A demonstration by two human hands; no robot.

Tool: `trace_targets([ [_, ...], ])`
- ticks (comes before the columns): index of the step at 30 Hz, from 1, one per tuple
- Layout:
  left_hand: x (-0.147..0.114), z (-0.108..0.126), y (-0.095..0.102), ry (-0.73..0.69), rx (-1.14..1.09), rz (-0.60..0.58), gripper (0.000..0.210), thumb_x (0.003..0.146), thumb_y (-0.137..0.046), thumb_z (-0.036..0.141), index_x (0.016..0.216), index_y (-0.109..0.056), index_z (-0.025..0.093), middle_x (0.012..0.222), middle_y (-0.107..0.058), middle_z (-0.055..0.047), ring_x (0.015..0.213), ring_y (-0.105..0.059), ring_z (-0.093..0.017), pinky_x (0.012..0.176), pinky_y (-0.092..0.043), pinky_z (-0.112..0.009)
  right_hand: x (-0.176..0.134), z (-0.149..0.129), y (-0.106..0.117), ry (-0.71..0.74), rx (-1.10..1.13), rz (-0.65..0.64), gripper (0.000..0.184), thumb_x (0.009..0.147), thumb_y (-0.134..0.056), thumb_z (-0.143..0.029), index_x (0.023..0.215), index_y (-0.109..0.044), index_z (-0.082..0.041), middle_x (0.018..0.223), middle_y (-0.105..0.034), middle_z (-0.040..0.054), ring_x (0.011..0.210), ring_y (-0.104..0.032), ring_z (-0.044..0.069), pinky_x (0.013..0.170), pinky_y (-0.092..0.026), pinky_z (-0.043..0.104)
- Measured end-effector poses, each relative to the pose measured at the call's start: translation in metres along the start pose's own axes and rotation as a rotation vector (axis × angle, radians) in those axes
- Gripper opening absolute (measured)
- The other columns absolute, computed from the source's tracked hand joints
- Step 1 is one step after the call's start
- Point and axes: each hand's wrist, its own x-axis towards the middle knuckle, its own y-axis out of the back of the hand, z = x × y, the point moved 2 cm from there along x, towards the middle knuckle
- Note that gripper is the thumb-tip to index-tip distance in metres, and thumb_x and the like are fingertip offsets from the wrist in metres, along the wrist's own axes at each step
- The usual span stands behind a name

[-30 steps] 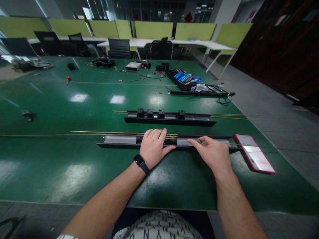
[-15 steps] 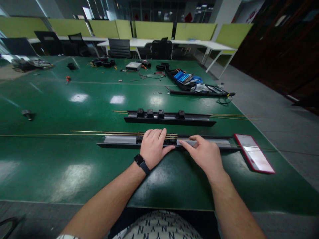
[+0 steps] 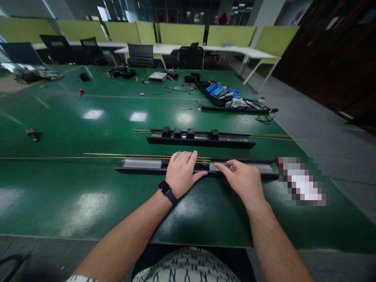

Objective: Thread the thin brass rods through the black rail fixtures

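Note:
My left hand lies closed across the middle of a long black rail, thumb on the near side and fingers over the far side. Black blocks show on both sides of it, seated in the rail's pale channel. Several thin brass rods run under this hand and stick out far to the left. To the right, my right hand pinches a thin rod between thumb and fingers just above the channel. What lies beneath my left palm is hidden.
Behind lies a second black rail with several blocks and rods. A blurred-out flat object lies by the right end of the near rail. Farther back are a black tray of blue items, a silver box and a small metal part.
My right hand has shifted slightly to the right along the rail, its fingers still pinched. My left hand keeps its place on the rail.

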Motion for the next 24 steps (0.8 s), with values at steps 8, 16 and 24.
trace_targets([
  [8, 0.0, -0.001, -0.001, 0.019, -0.007, -0.002, 0.069, 0.092, -0.062, 0.064, 0.137, -0.056, 0.013, 0.125, -0.068, -0.014, 0.116, -0.06, -0.029, 0.107, -0.04, -0.046, 0.001, 0.006, 0.005, -0.041, 0.004, -0.014, 0.057, 0.081, -0.061, -0.079, 0.086, -0.078, -0.025, 0.065, -0.072, 0.0038, 0.066, -0.069, 0.025, 0.065, -0.043, 0.034],
  [16, 0.0, 0.0, -0.001, 0.014, -0.011, 0.001, 0.068, 0.091, -0.063, 0.063, 0.136, -0.057, 0.012, 0.125, -0.068, -0.014, 0.116, -0.06, -0.029, 0.106, -0.04, -0.046, -0.003, 0.006, 0.001, -0.093, 0.064, 0.0, 0.06, 0.078, -0.066, -0.079, 0.1, -0.074, -0.023, 0.064, -0.07, 0.0033, 0.066, -0.069, 0.026, 0.067, -0.044, 0.035],
  [24, 0.0, 0.0, -0.001, 0.005, -0.011, 0.007, 0.067, 0.092, -0.062, 0.063, 0.136, -0.056, 0.012, 0.124, -0.068, -0.014, 0.116, -0.06, -0.03, 0.106, -0.04, -0.046, -0.005, 0.001, -0.005, -0.067, 0.098, 0.023, 0.062, 0.08, -0.059, -0.083, 0.09, -0.072, -0.023, 0.063, -0.069, 0.0036, 0.062, -0.066, 0.023, 0.063, -0.041, 0.032],
])
